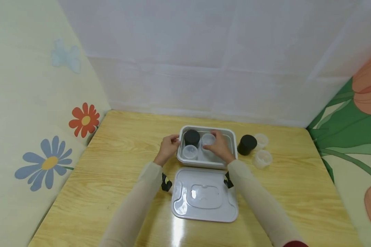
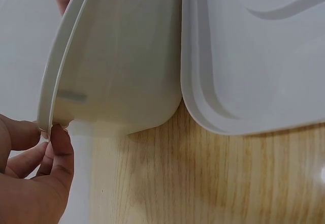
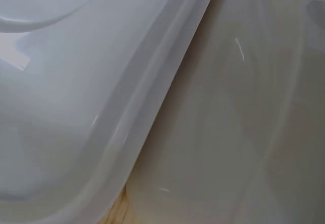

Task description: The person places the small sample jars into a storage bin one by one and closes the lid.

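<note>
In the head view a white plastic box (image 1: 236, 144) sits on the table with its top uncovered. My left hand (image 1: 168, 148) pinches the box's left rim between thumb and fingers, and the left wrist view shows this hand (image 2: 40, 178) at the rim's corner. Inside the box, my right hand (image 1: 220, 146) grips a clear plastic cup (image 1: 208, 138), thumb and fingers on opposite sides. To that cup's left are a black round container (image 1: 192, 137) and a second clear cup (image 1: 190, 152). The right wrist view shows only box wall (image 3: 228, 107) and lid; the hand is out of it.
The white lid (image 1: 204, 214) lies flat on the wooden table in front of the box. Right of the box stand another black container (image 1: 247, 144) and two clear cups (image 1: 262, 159). A white cloth wall (image 1: 204, 89) rises behind the table.
</note>
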`<state>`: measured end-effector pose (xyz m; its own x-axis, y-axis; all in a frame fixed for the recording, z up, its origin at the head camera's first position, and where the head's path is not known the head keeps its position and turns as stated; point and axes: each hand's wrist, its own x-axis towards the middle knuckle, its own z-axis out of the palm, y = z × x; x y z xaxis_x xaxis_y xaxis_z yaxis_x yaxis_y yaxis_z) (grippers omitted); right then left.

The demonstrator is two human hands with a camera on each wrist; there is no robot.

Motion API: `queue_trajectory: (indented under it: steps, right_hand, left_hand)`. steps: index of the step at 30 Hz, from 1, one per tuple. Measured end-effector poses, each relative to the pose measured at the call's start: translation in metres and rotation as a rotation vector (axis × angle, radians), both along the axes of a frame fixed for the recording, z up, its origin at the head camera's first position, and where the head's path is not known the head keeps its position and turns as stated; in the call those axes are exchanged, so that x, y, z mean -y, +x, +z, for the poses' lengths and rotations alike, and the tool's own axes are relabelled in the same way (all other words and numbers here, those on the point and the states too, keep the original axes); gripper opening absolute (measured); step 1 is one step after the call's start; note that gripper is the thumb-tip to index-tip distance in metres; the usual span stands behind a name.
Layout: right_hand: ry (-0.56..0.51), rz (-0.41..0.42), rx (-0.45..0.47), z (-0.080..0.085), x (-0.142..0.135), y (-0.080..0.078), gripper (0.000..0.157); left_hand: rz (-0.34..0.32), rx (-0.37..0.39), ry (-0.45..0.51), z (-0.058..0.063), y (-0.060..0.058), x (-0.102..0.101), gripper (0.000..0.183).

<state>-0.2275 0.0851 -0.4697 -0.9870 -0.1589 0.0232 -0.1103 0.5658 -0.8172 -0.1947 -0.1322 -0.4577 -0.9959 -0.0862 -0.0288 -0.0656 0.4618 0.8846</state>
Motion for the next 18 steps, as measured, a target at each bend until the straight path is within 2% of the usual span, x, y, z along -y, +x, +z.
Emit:
queue_trajectory:
  steps: [6, 18]
  right_hand:
    - [0.002, -0.002, -0.015, 0.0013, 0.0019, 0.0012, 0.067]
    - [-0.004, 0.002, -0.034, -0.002, 0.0061, -0.0014, 0.065]
  left_hand:
    - [0.012, -0.012, -0.004, -0.0023, -0.0009, -0.004, 0.032]
    - [-0.001, 0.023, -0.013, 0.0004, -0.0008, -0.0015, 0.034]
